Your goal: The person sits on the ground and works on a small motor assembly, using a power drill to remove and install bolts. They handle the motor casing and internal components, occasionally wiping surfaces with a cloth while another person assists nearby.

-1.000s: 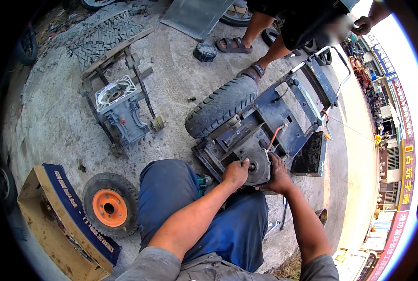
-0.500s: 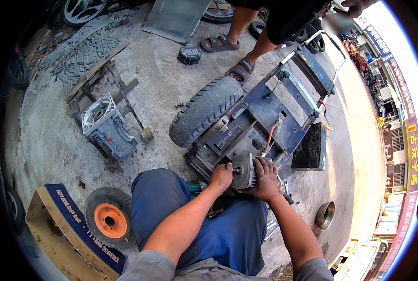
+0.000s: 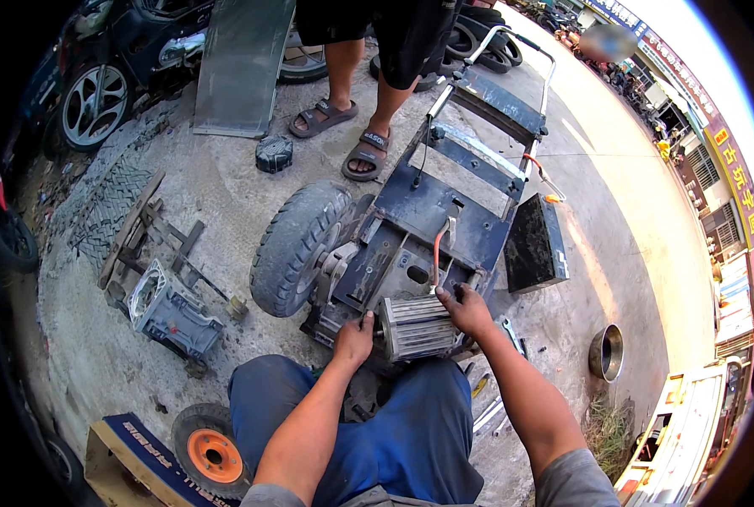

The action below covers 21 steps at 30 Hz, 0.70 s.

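Note:
A silver electric motor (image 3: 417, 329) with ribbed sides lies sideways at the near end of a dark metal cart frame (image 3: 385, 253), just in front of my knees. My left hand (image 3: 354, 340) is closed at its left end, where the shaft side is; the fingertips are partly hidden. Closed on the right end is my right hand (image 3: 468, 311), thumb on top near an orange cable (image 3: 437, 253) that runs up the frame. A large black tyre (image 3: 301, 249) is mounted on the frame's left side.
A person in sandals (image 3: 367, 154) stands beyond the frame. To the left lie a grey gear housing (image 3: 178, 317) and an orange-rimmed wheel (image 3: 215, 455) by a cardboard box (image 3: 132, 460). A black box (image 3: 536, 245), spanners (image 3: 489, 414) and a metal ring (image 3: 606, 352) sit to the right.
The motor has turned from showing its round end face to lying with its ribbed side up. My hands have moved apart to its two ends. The whole view has shifted.

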### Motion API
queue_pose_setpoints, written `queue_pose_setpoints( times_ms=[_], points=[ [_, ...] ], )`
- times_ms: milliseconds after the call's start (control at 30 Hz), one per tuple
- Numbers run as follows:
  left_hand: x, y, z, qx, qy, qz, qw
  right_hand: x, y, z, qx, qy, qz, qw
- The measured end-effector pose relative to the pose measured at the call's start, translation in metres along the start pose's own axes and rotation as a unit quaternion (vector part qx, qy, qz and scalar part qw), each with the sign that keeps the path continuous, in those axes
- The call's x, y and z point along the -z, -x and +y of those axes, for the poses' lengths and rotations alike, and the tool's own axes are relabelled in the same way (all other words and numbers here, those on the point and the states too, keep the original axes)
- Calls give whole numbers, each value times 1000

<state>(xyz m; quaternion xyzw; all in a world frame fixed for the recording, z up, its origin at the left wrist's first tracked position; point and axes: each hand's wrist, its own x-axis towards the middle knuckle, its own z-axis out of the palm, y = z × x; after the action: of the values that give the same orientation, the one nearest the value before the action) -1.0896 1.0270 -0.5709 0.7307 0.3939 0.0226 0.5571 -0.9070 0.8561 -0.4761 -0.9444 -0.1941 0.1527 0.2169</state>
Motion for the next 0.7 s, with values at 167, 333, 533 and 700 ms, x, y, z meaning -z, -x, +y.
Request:
queue_pose_setpoints(
  times_ms=[167,333,533,700],
  points=[
    [20,-3,39,-4,-71,-148,986,0,-13,2,-146,-68,-187,969],
    [9,-9,12,71,-18,-208,975,-17,-29,-3,-167,-125,-192,959],
    [5,19,34,108,73,-238,962,-26,-35,0,-233,-245,-192,921],
    [-10,18,20,75,-17,-185,980,-33,-33,9,-202,-295,-167,919]
  ],
)
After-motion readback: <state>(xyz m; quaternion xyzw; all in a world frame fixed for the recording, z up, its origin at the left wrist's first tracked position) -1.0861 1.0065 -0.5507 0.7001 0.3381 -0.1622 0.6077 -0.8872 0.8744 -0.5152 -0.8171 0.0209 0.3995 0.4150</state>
